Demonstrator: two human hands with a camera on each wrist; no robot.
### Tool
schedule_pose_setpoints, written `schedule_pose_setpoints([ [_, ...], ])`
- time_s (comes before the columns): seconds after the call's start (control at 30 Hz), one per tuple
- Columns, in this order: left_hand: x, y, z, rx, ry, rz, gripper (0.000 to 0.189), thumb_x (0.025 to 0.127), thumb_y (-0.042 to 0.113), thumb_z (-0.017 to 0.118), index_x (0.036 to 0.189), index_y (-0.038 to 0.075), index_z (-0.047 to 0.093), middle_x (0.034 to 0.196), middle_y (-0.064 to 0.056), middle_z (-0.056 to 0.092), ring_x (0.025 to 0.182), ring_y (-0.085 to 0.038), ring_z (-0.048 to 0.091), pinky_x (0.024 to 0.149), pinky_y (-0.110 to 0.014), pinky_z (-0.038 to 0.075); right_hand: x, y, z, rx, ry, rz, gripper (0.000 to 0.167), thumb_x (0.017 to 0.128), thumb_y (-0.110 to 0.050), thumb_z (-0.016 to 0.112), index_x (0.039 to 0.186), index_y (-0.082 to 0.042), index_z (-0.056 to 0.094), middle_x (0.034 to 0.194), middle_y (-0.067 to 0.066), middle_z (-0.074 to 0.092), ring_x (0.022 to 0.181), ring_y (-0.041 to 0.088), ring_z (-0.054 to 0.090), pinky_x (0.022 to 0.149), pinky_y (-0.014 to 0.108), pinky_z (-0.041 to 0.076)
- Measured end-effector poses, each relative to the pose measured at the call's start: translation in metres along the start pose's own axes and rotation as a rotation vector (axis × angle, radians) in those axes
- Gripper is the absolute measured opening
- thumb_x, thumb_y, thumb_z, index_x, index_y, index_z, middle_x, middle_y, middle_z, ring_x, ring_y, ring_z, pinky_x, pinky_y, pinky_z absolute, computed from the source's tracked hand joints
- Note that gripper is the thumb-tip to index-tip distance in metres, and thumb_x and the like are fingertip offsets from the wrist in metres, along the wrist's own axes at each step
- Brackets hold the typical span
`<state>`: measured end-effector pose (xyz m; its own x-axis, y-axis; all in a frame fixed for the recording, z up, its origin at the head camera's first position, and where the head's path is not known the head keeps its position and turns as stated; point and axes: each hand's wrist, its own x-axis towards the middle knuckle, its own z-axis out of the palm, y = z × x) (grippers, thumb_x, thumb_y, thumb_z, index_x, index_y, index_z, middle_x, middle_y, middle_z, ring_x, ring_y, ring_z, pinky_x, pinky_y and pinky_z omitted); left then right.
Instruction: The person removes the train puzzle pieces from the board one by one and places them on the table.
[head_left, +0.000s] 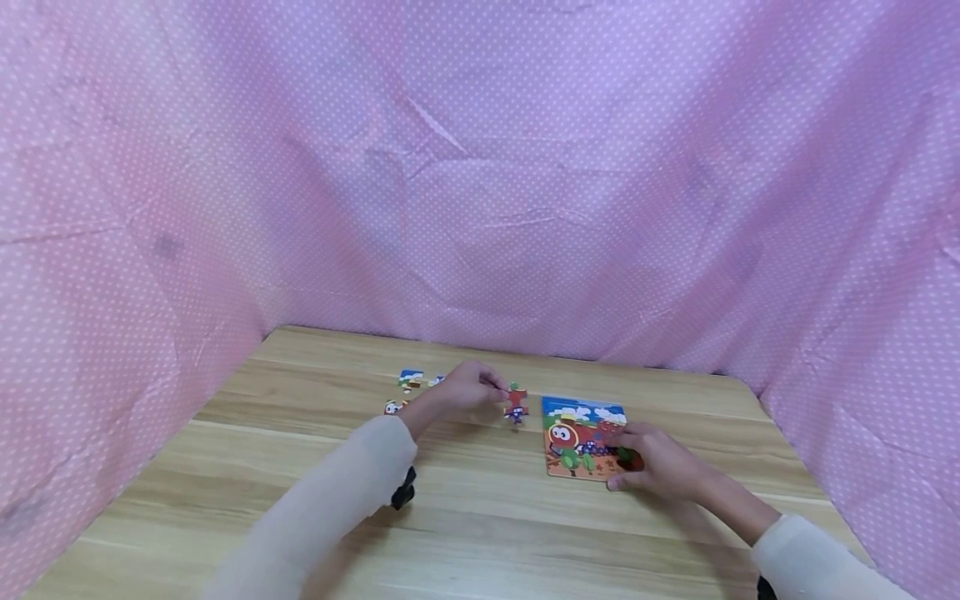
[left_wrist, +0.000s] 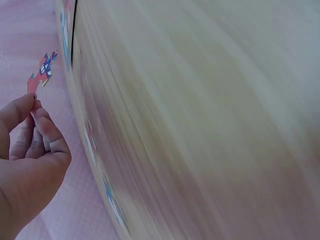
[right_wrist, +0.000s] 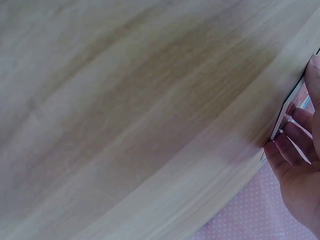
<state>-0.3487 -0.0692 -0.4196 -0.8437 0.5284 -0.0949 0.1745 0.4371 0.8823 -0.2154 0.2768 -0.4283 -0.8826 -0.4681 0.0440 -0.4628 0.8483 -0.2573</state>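
My left hand point(head_left: 469, 387) pinches a jigsaw piece point(head_left: 517, 403) between thumb and fingertips, above the wooden table. The piece is mostly red with a blue figure on it, and the left wrist view shows this pinch up close. Right of it lies a square picture puzzle point(head_left: 576, 467) in its tray, with a big-eyed red character, a blue sky and brown ground. My right hand point(head_left: 660, 463) holds the puzzle's right side, thumb at the near edge and fingers over the picture. In the right wrist view the fingers point(right_wrist: 280, 157) touch the tray's edge. The hand hides part of the picture's right side.
Several loose jigsaw pieces point(head_left: 411, 378) lie behind and left of my left forearm, partly covered by it. The wooden table point(head_left: 480, 517) ends at a pink dotted cloth point(head_left: 480, 208) that hangs behind it and on both sides.
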Motion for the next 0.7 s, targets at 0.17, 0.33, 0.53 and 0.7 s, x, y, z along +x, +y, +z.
schedule_pose_setpoints([
  [0.17, -0.015, -0.016, -0.025, -0.008, 0.016, -0.009, 0.005, 0.095, 0.014, 0.073, 0.100, 0.011, 0.072, 0.100, -0.002, 0.070, 0.097, -0.018, 0.064, 0.087, -0.033, 0.053, -0.001, 0.000, 0.001, 0.005, 0.006, -0.008, 0.072, 0.084, -0.058, 0.076, 0.129, -0.003, 0.069, 0.127, 0.019, 0.065, 0.119, 0.041, 0.061, 0.097, 0.058, 0.050],
  [0.33, -0.027, -0.030, -0.043, -0.002, 0.049, -0.021, 0.005, 0.094, 0.010, 0.074, 0.099, 0.009, 0.073, 0.099, -0.003, 0.071, 0.094, -0.018, 0.065, 0.086, -0.032, 0.053, -0.001, 0.000, 0.002, 0.009, 0.005, -0.019, 0.072, 0.085, -0.059, 0.075, 0.131, -0.004, 0.068, 0.128, 0.019, 0.064, 0.118, 0.040, 0.061, 0.096, 0.058, 0.051],
  [0.53, -0.042, -0.040, -0.055, 0.013, 0.065, -0.025, 0.005, 0.091, 0.004, 0.075, 0.096, 0.006, 0.073, 0.096, -0.005, 0.071, 0.091, -0.018, 0.064, 0.082, -0.031, 0.054, -0.001, 0.000, 0.001, 0.009, 0.001, -0.019, 0.072, 0.085, -0.059, 0.075, 0.133, -0.005, 0.067, 0.129, 0.019, 0.064, 0.119, 0.040, 0.061, 0.097, 0.058, 0.050],
  [0.7, -0.050, -0.045, -0.063, 0.030, 0.079, -0.053, 0.005, 0.091, 0.006, 0.077, 0.095, 0.007, 0.074, 0.095, -0.003, 0.071, 0.084, -0.015, 0.060, 0.070, -0.027, 0.049, -0.001, 0.000, 0.000, 0.008, -0.010, -0.009, 0.072, 0.085, -0.060, 0.074, 0.134, -0.006, 0.067, 0.132, 0.021, 0.062, 0.122, 0.042, 0.059, 0.098, 0.060, 0.049],
])
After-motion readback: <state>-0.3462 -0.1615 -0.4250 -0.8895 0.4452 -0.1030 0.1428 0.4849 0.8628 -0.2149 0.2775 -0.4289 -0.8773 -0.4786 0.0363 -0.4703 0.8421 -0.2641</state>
